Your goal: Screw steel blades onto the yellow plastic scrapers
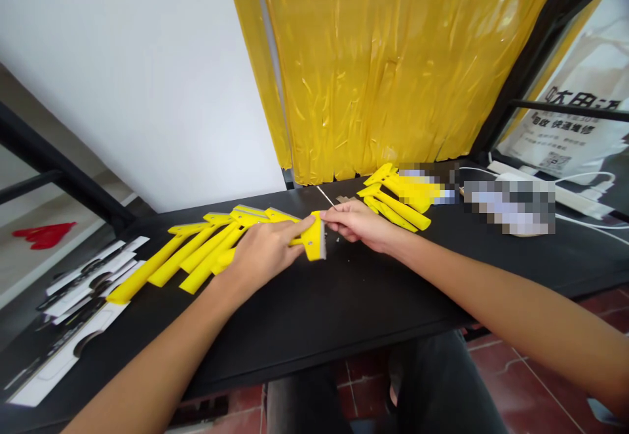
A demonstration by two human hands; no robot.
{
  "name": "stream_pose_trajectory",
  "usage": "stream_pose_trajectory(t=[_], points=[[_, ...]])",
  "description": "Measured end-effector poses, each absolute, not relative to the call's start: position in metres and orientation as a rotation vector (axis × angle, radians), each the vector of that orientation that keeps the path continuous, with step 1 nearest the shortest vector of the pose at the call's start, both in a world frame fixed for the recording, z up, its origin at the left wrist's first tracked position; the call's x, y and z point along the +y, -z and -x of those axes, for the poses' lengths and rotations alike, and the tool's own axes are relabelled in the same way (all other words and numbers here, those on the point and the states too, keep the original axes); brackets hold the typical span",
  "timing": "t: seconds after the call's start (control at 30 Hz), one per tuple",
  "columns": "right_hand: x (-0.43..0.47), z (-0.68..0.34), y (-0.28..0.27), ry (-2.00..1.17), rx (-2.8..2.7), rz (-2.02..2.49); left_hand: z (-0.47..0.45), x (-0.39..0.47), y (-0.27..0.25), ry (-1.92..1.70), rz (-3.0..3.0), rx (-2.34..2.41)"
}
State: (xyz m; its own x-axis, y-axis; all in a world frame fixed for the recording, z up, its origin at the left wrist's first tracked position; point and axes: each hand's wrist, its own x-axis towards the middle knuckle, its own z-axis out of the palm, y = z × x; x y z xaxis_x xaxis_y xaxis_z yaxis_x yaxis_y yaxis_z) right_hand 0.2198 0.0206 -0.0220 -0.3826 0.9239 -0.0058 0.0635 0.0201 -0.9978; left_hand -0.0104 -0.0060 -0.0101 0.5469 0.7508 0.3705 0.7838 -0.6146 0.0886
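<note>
The yellow scraper (311, 240) is held sideways, grey blade (323, 240) facing right.

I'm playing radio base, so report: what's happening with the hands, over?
Left hand gripping yellow scraper. Right hand at its far corner. More scrapers lying either side.

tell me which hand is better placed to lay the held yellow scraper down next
Probably the left hand: it grips the yellow scraper beside the row of scrapers. The right hand is by the blade, apparently pinching a thin pale rod.
</note>
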Motion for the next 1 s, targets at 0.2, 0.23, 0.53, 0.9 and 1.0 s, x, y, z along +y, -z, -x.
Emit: stream_pose_trajectory(t=[0.2,0.23,0.53,0.9,1.0], points=[[0.034,-0.250,0.013,-0.707,-2.392,0.923,0.028,0.005,-0.017,0.978,2.597,-1.781],[0.036,-0.254,0.013,-0.662,-2.485,0.897,0.031,0.005,-0.023,0.995,2.585,-1.909],[0.040,-0.253,0.023,-0.391,-2.701,0.988,0.029,0.004,-0.034,1.735,2.880,-2.587],[0.011,-0.233,0.000,-0.806,-1.927,0.884,0.003,-0.011,-0.022,2.061,2.787,-2.773],[0.003,-0.221,0.003,-1.011,-1.772,0.794,-0.009,-0.019,-0.014,2.316,2.709,-2.561]])
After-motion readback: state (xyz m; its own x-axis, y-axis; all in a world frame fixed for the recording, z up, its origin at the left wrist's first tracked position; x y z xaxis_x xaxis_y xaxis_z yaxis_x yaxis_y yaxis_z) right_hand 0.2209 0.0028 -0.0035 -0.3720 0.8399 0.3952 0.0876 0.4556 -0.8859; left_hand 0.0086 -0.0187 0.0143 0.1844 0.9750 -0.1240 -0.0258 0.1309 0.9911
